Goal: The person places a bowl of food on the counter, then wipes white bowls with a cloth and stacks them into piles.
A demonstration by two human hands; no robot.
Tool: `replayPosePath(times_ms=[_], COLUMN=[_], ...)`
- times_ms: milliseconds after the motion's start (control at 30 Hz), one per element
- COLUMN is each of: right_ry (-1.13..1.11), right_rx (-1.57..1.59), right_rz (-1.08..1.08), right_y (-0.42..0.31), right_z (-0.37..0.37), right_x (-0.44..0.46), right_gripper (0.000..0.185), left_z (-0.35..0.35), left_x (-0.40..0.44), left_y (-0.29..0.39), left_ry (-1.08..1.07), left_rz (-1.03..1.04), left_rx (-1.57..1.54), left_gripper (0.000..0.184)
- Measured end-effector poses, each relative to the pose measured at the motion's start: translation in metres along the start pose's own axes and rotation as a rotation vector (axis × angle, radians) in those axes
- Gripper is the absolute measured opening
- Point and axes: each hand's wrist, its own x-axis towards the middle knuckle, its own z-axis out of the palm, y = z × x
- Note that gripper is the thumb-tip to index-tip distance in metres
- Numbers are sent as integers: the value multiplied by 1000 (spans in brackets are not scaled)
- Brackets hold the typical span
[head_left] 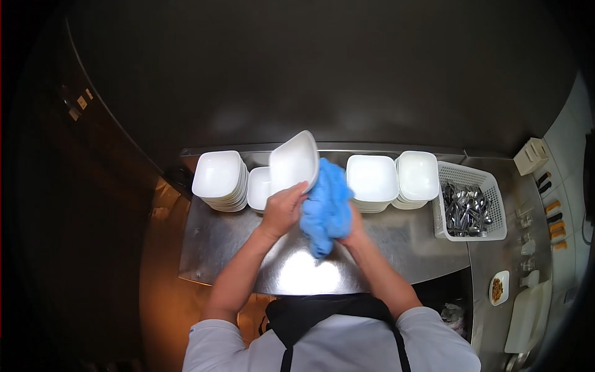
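Observation:
My left hand (286, 209) grips the lower edge of a white square bowl (291, 162), which is tilted up on its side above the steel counter (279, 273). A bunched blue cloth (325, 208) is in my right hand (354, 228) and lies against the bowl's right side; most of those fingers are hidden behind the cloth. Stacks of white bowls stand behind: a tall one (218, 175) at the left, a lower one (259, 188) beside it, and two more (372, 178) (418, 177) to the right.
A white perforated basket (441, 217) of cutlery sits right of the stacks. Farther right are a knife block (530, 156), several knives, small glasses, a small dish of food (498, 289) and a white board (525, 316). A dark wall rises behind the counter.

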Motion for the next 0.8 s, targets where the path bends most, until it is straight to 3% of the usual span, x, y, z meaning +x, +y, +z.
replayPosePath(times_ms=[67, 133, 233, 367, 400, 500, 533, 567, 633, 700, 733, 800], right_ry=[20, 125, 214, 407, 446, 340, 381, 419, 415, 306, 269, 195], right_rx=[-40, 135, 0, -272, -228, -738, -1025, -1313, -1794, -2212, -2172, -2087], right_rz=[-97, -75, -248, -432, -518, -817, -862, -891, -852, -632, -551, -393], right_y=[-26, -53, -63, -100, -111, -138, -144, -148, -136, -108, -98, -84], right_z=[-5, -12, -43, -39, -32, -33, -33, -33, -39, -66, -72, -75], right_x=[-12, -19, -25, -44, -46, -33, -27, -19, 15, 41, 48, 56], right_gripper=[47, 51, 52, 49, 50, 51, 53, 56, 58, 64, 65, 69], left_z=[1, 1, -2, -7, -7, -3, 4, 18, 61, 109, 139, 160], left_x=[-23, -44, -63, -74, -77, -65, -58, -52, -39, -19, -17, 1], left_y=[-35, -60, -80, -96, -100, -74, -58, -42, -5, 29, 32, 43], left_ry=[-78, -153, -365, -404, -536, -342, -396, -337, -263, -201, -124, -164], left_rz=[-39, -33, -87, -89, -246, -60, -178, -160, -247, -327, -317, -447], left_rx=[107, 209, 302, 331, 301, 481, 399, 357, 122, -85, -169, -404], left_gripper=[25, 21, 20, 25, 28, 38, 57, 74, 97, 108, 103, 90])
